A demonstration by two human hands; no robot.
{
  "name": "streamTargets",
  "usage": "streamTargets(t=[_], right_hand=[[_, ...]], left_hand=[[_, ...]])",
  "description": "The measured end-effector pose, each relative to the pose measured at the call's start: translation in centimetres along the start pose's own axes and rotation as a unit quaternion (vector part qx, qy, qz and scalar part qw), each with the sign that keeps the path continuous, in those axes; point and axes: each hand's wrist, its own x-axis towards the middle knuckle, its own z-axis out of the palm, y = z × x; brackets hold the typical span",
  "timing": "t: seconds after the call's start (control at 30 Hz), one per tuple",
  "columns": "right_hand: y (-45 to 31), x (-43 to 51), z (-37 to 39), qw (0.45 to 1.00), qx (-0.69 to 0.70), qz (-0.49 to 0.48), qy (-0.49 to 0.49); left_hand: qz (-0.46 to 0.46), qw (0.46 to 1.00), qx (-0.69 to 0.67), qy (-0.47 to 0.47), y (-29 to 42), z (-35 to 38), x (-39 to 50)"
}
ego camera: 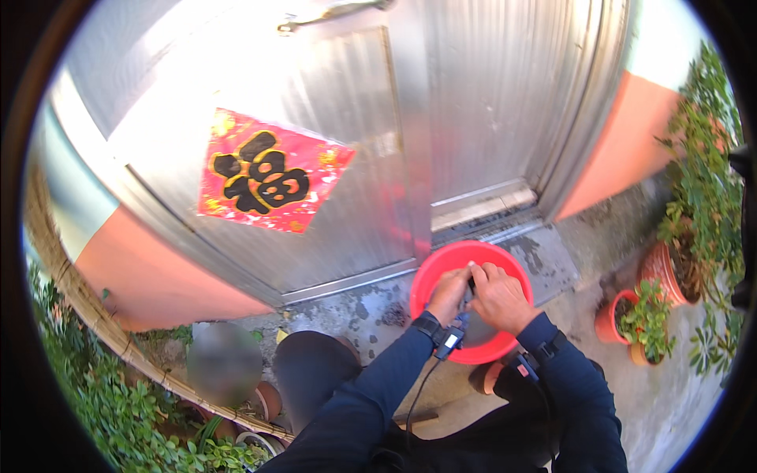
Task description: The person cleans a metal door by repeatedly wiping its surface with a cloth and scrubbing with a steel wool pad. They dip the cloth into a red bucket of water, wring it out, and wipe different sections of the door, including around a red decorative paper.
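A round red plastic basin point(421, 278) stands on the concrete ground by a metal door. Both hands are together above it. My left hand point(450, 294) is closed around a small dark thing whose kind I cannot tell. Against it, my right hand point(500, 297) has its fingers bent around the same thing, near a small pale tip. Some blue-grey material shows below the hands, too blurred to name. Greyish water seems to lie in the basin, partly hidden by the hands and wrists. Each wrist wears a dark strap with a small device and cable.
The metal door point(355, 207) bears a red paper diamond point(275, 171) with a black character. Potted plants point(615, 319) stand at right. A bamboo-like rail point(139, 358) and green shrubs point(127, 408) border the left. My knees flank the basin's near side.
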Motion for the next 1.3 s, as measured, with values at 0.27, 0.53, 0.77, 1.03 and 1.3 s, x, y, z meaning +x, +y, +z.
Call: streamTargets(t=[0.27, 0.53, 0.77, 1.03, 1.3], right_hand=[[-0.6, 0.0, 0.0, 0.992, 0.007, -0.095, 0.080], [-1.0, 1.1, -1.5, 0.959, 0.164, -0.003, 0.232], [-2.8, 1.7, -1.8, 0.961, 0.161, -0.031, 0.225], [-0.6, 1.7, 0.5, 0.981, -0.036, -0.115, 0.154], [-0.3, 1.5, -0.5, 0.997, 0.074, -0.021, 0.022]], left_hand=[[-0.064, 0.991, -0.109, 0.053, 3.6, 1.9, -2.2], [0.001, 0.985, -0.149, -0.083, 3.4, 1.4, -2.0], [-0.002, 0.947, -0.301, -0.113, 3.6, 2.9, -2.6], [-0.004, 0.977, -0.214, 0.008, 3.2, 1.5, -3.6], [0.068, 0.993, -0.100, -0.001, 3.4, 1.5, -2.8]])
